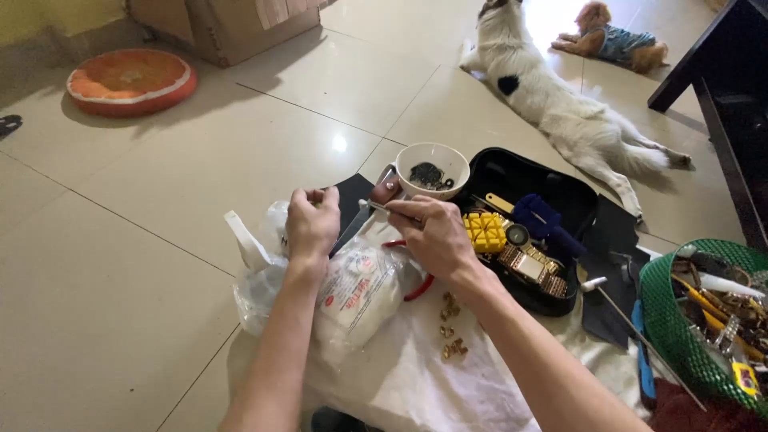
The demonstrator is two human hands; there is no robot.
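Observation:
My left hand (312, 222) is closed into a loose fist above a clear plastic bag (264, 272); whatever it pinches is too small to make out. A thin metal tool like tweezers (384, 209) is gripped in my right hand (436, 236), its tip pointing left toward the other hand. Under both hands lies a white packet with red print (358, 292) on a white cloth (416, 368). Small gold links (450, 326) are scattered on the cloth near my right wrist. Red-handled pliers (418, 286) lie partly hidden under my right hand.
A white bowl with dark small parts (432, 170) stands beyond my hands. An open black case (528, 232) holds a yellow block, a gold watch and a blue tool. At right: a green basket of tools (696, 320). Two dogs (560, 104) lie on the tiled floor.

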